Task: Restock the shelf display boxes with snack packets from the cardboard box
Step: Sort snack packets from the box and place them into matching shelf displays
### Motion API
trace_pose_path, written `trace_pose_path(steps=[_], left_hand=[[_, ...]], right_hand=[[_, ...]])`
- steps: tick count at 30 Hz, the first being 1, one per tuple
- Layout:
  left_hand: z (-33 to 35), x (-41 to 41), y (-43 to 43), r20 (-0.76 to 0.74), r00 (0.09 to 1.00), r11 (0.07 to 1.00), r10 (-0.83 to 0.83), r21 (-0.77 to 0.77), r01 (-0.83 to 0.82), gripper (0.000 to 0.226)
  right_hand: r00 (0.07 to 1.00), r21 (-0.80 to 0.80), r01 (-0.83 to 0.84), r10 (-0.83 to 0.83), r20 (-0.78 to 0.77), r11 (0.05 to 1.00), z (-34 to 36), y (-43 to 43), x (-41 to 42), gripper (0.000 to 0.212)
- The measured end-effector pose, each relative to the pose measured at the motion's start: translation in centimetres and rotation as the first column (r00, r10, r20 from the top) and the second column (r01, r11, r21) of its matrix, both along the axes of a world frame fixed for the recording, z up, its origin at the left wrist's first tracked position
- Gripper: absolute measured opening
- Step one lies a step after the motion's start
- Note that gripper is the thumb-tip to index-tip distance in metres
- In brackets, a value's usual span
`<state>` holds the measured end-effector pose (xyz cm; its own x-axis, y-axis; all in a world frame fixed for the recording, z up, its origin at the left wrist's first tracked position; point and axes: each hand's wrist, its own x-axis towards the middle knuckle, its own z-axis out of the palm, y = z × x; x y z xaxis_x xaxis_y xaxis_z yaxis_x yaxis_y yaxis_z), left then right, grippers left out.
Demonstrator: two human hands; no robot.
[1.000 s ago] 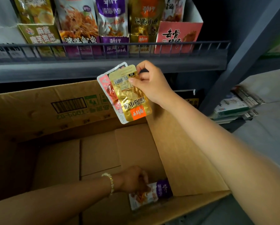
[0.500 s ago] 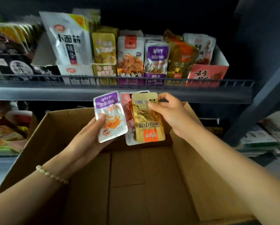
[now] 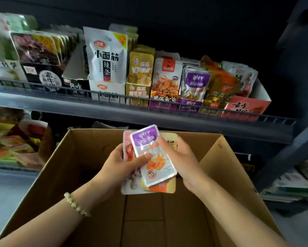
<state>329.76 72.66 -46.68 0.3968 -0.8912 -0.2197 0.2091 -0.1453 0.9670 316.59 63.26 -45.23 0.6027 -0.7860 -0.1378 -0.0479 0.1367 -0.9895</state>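
Shelf display boxes (image 3: 190,104) stand beyond hands (image 3: 122,165) (image 3: 184,163) gripping packets (image 3: 155,158).

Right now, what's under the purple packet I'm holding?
Two more: a pink packet peeks out on the left, a gold-and-orange packet at top right and bottom. The purple packet, left hand and right hand cover their middles.

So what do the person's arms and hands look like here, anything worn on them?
Both forearms are bare as far as the frame shows, with no sleeves and no gloves. The left hand has a bracelet at the wrist, made of pale rounded beads with small gold-coloured spacers. The right hand and its wrist carry nothing. No rings show on the fingers in view.
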Motion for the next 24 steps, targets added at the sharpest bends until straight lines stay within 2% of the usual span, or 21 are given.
trace_pose_path(steps=[4, 8, 10, 13, 15, 17, 20, 22, 24], left_hand=[[-0.1, -1.4, 0.1, 0.072, 0.994, 0.996, -0.085, 0.011, 0.084, 0.036], [-0.3, -2.7, 0.6, 0.091, 0.962, 0.966, -0.258, 0.034, 0.256, 0.044], [-0.4, -2.9, 0.8, 0.058, 0.961, 0.963, -0.269, 0.046, 0.267, 0.037], [0.0, -2.4, 1.0, 0.03, 0.968, 0.968, -0.25, 0.035, 0.249, 0.029], [0.7, -1.8, 1.0, 0.038, 0.967, 0.967, -0.254, 0.018, 0.253, 0.029], [1.3, -1.1, 0.8, 0.057, 0.961, 0.963, -0.27, 0.002, 0.27, 0.031], [1.9, -0.4, 0.5, 0.06, 0.958, 0.959, -0.279, -0.025, 0.281, 0.035], [2.1, -0.3, 0.1, 0.043, 0.965, 0.965, -0.258, -0.033, 0.26, 0.037], [2.4, -0.5, -0.6, 0.03, 0.974, 0.974, -0.226, -0.024, 0.226, 0.036]], right_hand=[[0.996, 0.01, 0.091, -0.091, -0.014, 0.996, -0.9, 1.2, 0.3, 0.036], [0.964, -0.001, 0.257, -0.256, -0.065, 0.966, -1.5, 0.9, -0.2, 0.033], [0.96, 0.033, 0.275, -0.273, -0.071, 0.961, -1.5, 0.6, -0.5, 0.028], [0.975, 0.029, 0.221, -0.221, -0.03, 0.975, -0.9, -0.2, -0.7, 0.023], [0.982, 0.021, 0.188, -0.188, 0.0, 0.982, -0.3, -1.1, -0.9, 0.033], [0.992, 0.101, 0.12, -0.123, 0.025, 0.988, 0.5, -2.2, -1.4, 0.045], [1.0, 0.207, -0.019, 0.019, 0.005, 0.978, 1.7, -3.5, -2.5, 0.042], [0.998, 0.19, -0.049, 0.053, -0.018, 0.981, 2.3, -4.2, -3.3, 0.037], [0.998, 0.107, -0.048, 0.053, -0.044, 0.993, 3.1, -5.1, -4.1, 0.033]])
